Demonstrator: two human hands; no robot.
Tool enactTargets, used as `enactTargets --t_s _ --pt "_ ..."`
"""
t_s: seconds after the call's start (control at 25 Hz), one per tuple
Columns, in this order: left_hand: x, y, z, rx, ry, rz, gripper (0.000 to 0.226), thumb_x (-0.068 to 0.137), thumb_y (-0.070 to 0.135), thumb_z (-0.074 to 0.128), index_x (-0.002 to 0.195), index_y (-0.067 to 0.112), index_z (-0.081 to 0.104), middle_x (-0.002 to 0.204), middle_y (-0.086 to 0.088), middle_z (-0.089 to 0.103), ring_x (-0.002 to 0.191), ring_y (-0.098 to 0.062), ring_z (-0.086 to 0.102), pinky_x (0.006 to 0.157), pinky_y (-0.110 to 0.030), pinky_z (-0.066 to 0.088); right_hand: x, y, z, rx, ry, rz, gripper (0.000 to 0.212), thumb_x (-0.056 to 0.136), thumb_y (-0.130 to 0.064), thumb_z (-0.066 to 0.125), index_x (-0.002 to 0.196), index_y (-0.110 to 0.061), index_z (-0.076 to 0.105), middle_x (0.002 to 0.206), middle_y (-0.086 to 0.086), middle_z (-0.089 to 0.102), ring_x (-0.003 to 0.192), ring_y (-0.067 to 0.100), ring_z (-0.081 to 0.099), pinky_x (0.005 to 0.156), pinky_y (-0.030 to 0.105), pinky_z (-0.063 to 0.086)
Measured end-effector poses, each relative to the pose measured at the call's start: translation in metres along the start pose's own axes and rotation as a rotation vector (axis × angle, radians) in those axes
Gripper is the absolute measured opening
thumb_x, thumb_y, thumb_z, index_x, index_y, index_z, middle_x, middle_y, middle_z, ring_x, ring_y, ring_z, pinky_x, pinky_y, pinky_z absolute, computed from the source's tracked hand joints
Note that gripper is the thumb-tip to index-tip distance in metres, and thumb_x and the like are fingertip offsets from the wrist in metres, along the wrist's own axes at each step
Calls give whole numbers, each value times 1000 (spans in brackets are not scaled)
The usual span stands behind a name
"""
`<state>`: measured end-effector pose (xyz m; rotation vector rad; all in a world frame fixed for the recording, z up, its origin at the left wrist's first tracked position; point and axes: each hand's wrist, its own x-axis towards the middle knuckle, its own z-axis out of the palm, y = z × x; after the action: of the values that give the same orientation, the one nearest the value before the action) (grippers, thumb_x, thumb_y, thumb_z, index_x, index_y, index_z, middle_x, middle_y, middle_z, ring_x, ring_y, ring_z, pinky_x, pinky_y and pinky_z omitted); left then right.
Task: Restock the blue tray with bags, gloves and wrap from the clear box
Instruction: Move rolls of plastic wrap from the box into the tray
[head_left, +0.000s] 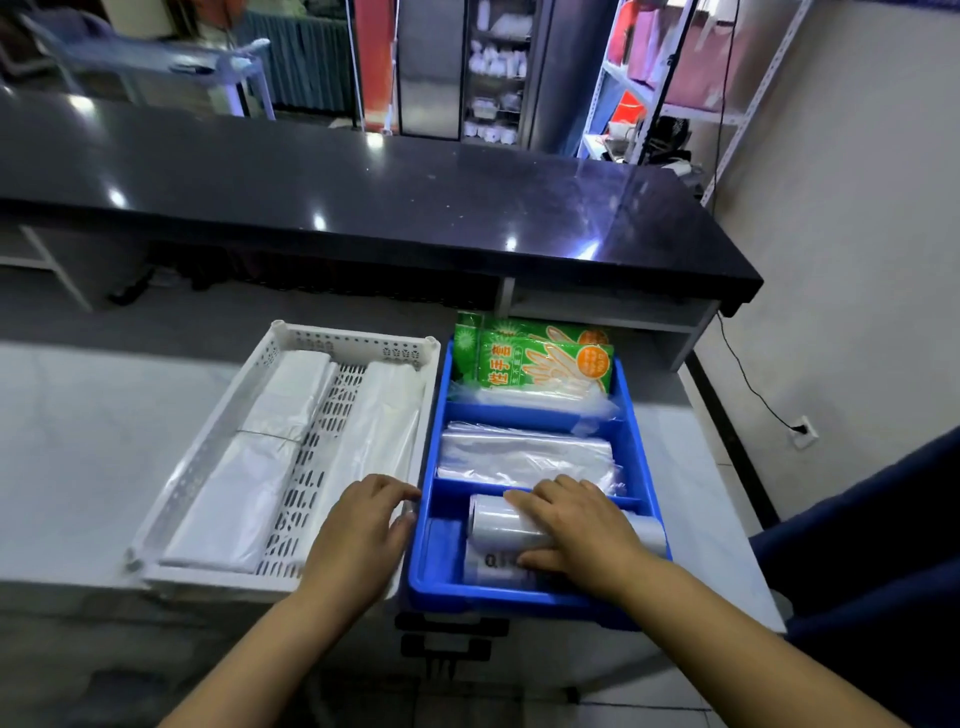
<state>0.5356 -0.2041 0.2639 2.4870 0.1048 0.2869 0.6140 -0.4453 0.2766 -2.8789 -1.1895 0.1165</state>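
Where right hand (576, 525) presses: wrap roll (498, 522) crosswise in blue tray (434, 571).

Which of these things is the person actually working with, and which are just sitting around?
Part of the job:
blue tray
green glove packs, far compartment
clear bags, middle compartment
wrap rolls, near compartment, under the right hand
left hand, at the tray's left rim

Just lying about:
white basket holding white bags
black counter
shelving
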Motion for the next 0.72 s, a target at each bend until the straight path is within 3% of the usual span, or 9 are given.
enactTargets --t_s 0.44,0.6,0.72 --pt "6 15 7 43 103 -8 16 89 15 55 100 18 67 100 2 63 94 -15 54 76 -23 42 -4 2 -5 79 -33 -37 67 81 -53 55 138 -28 29 129 1 48 114 22 43 97 37 35" --pt "-3 20 -5 75 105 -11 20 89 14 53 102 19 67 105 4 63 99 -13 54 78 -22 42 9 0 -20 89 -2 -116 61 82 -55 53 135 -28 37 130 0 52 117 22 44 99 37 36" --pt "-19 22 -27 113 222 -95 24 86 5 54 97 20 69 101 5 66 100 -14 56 78 -23 43 33 -12 -38 117 57 -239 48 87 -50 49 129 -28 47 126 0 57 116 21 47 96 34 37"
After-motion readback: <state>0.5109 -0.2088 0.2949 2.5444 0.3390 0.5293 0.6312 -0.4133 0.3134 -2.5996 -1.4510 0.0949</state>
